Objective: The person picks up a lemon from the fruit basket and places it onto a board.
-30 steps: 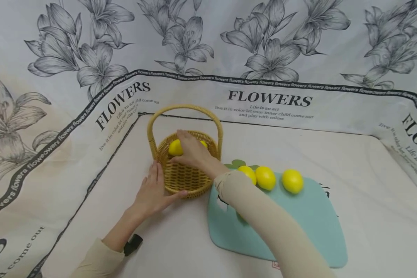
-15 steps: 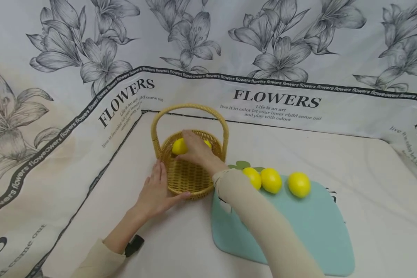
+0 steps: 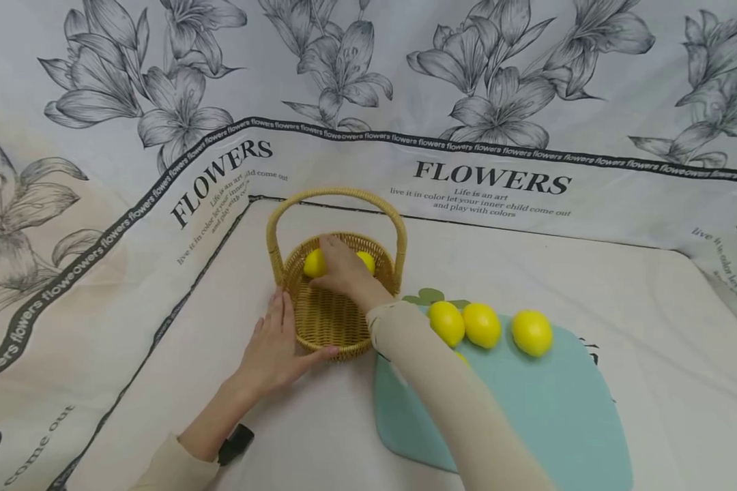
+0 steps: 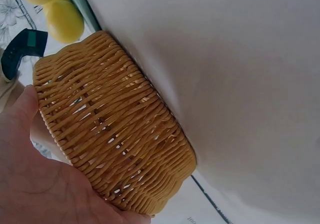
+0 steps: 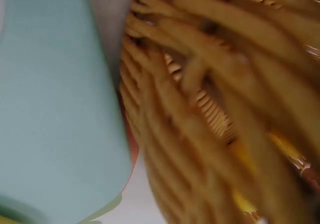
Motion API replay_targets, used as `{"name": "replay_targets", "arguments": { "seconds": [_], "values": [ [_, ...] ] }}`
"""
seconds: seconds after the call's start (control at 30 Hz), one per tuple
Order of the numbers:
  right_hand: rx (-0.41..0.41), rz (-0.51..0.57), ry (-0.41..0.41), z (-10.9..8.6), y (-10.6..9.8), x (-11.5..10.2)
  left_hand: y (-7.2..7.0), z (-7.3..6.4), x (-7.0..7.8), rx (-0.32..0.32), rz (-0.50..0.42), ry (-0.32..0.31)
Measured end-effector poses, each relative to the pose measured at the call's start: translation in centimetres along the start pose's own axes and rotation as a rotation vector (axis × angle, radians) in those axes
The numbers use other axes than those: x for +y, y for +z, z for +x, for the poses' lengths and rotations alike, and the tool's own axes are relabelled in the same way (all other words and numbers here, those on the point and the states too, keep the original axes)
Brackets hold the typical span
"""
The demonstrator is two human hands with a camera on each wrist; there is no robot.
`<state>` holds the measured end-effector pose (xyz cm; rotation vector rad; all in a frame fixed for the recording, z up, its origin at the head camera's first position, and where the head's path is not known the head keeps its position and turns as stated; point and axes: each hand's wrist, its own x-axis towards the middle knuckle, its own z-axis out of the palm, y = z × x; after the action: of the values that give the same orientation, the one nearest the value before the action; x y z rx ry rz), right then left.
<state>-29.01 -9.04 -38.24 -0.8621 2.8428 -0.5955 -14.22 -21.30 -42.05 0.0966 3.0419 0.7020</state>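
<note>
A wicker basket (image 3: 331, 317) with a tall arched handle stands on the white cloth, tilted toward me in the head view. My left hand (image 3: 276, 354) braces its left side with straight fingers, the thumb lying along the front rim. In the left wrist view that thumb rests on the edge of the basket (image 4: 115, 124). Reaching inside, my right hand (image 3: 347, 269) curves its thumb and fingers round a lemon (image 3: 313, 263) at the back. Another lemon (image 3: 366, 260) shows just right of this hand. Basket weave hides the right fingers in the right wrist view.
Right of the basket lies a pale blue-green board (image 3: 528, 409) with green leaf shapes (image 3: 430, 296) at its top. Several lemons rest on it, including one (image 3: 532, 333) apart from the others; the right sleeve (image 3: 448, 395) partly covers one. Flower-printed cloth (image 3: 497, 102) rises behind.
The head view has shifted slightly, so basket and board sit a little further right. Both hands keep nearly the same places at the basket; the right forearm has moved a little, baring more lemons.
</note>
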Motion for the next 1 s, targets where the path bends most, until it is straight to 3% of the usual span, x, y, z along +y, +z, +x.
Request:
{"name": "replay_targets", "arguments": {
  "seconds": [0.43,0.77,1.0],
  "values": [
    [-0.074,-0.181,0.048,0.8,0.7,-0.3,0.0,0.0,-0.3,-0.012,-0.022,-0.005],
    [0.015,-0.152,0.021,0.8,1.2,-0.2,-0.3,0.0,-0.2,-0.018,-0.027,-0.006],
    [0.026,-0.173,0.014,0.8,1.9,0.0,0.0,-0.1,-0.3,0.001,-0.021,0.004]
  ]
}}
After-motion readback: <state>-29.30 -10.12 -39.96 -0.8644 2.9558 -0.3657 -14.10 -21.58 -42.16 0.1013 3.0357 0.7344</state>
